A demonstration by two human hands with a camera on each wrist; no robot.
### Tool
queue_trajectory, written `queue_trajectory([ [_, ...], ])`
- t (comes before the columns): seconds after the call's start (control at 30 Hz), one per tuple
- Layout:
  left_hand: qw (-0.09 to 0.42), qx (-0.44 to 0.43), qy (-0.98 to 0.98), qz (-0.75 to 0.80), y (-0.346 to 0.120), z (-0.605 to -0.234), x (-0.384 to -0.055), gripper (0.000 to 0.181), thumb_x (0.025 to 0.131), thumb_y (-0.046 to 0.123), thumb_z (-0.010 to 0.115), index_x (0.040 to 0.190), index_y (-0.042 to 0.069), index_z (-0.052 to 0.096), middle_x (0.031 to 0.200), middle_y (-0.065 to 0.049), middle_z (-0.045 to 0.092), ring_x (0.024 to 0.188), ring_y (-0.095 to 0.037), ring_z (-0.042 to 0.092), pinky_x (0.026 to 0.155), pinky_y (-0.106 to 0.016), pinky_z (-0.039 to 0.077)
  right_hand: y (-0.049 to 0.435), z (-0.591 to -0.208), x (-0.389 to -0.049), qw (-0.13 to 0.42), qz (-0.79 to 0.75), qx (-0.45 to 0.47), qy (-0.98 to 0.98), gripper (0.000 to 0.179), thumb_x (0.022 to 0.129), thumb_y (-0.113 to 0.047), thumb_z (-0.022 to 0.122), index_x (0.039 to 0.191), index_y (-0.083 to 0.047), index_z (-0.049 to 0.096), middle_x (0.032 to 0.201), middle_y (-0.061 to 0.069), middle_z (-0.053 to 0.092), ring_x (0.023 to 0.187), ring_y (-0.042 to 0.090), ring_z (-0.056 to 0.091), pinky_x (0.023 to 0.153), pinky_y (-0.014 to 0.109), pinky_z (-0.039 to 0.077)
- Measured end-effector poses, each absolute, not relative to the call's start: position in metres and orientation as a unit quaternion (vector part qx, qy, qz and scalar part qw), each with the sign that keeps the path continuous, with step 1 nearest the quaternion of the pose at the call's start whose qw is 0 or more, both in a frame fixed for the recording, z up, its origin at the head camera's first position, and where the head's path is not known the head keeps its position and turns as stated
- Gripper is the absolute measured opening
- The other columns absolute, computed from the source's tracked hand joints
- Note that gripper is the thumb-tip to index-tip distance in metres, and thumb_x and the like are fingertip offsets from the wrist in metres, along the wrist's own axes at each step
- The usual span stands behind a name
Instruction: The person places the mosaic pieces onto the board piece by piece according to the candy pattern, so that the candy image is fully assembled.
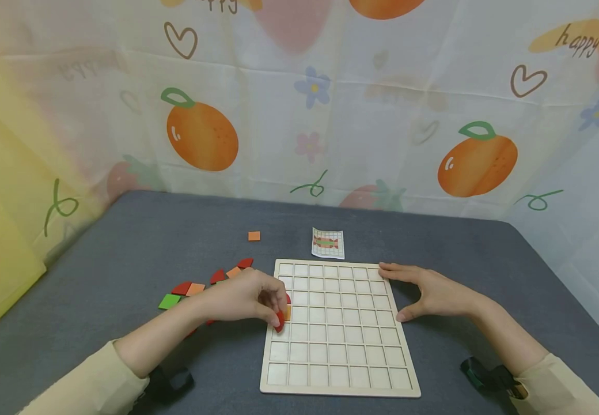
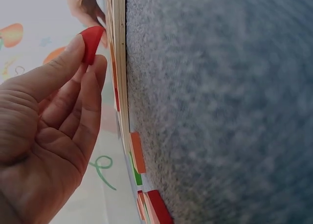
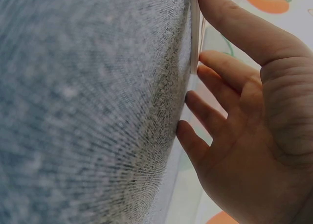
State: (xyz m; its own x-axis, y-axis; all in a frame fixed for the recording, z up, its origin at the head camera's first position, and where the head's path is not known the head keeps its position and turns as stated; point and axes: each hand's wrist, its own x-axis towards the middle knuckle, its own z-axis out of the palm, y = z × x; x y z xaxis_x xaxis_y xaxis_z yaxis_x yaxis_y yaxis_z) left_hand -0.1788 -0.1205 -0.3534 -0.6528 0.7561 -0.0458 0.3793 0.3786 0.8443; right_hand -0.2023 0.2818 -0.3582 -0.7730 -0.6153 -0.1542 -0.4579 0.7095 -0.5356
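My left hand (image 1: pixel 250 297) pinches a red quarter-round tile (image 2: pixel 92 42) between thumb and fingers, over the left edge of a pale wooden grid board (image 1: pixel 338 357). Just beyond that tile, an orange tile (image 1: pixel 287 313) sits in the board's left column, with a bit of red showing behind it, partly hidden by the fingers. My right hand (image 1: pixel 436 293) rests at the board's right side, thumb and fingertips spread and touching its edge. In the right wrist view those fingers (image 3: pixel 225 72) are loosely extended against the board's edge.
Loose tiles lie left of the board, among them a green tile (image 1: pixel 169 301) and a red one (image 1: pixel 181 287); my left forearm hides some. A lone orange tile (image 1: pixel 254 236) lies farther back. Behind the board is a small printed pattern card (image 1: pixel 328 243). A patterned cloth (image 1: pixel 372 132) hangs behind the table.
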Motion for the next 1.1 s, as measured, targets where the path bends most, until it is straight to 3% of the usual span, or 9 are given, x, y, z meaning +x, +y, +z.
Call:
queue_trajectory([
  [0.47,0.174,0.392,0.814,0.39,-0.1148,-0.3536,-0.1747,0.008,0.08,0.006,0.079,0.085,0.01,0.075,0.083,-0.001,0.075,0.069,0.004,0.063,0.067,-0.019,0.055,0.2819,-0.3583,-0.2028,0.165,-0.244,-0.293,0.91,0.095,0.075,-0.055,0.078,0.152,-0.016,0.039,0.164,0.013,0.028,0.149,0.047,0.023,0.11,0.071,0.027],
  [1.1,0.165,0.396,0.822,0.373,-0.1131,-0.3587,-0.1751,0.01,0.078,0.003,0.078,0.085,0.01,0.077,0.081,0.0,0.075,0.066,0.006,0.062,0.065,-0.019,0.055,0.2823,-0.3588,-0.2027,0.162,-0.24,-0.29,0.912,0.095,0.074,-0.056,0.079,0.152,-0.017,0.04,0.163,0.013,0.029,0.149,0.047,0.025,0.11,0.07,0.027],
])
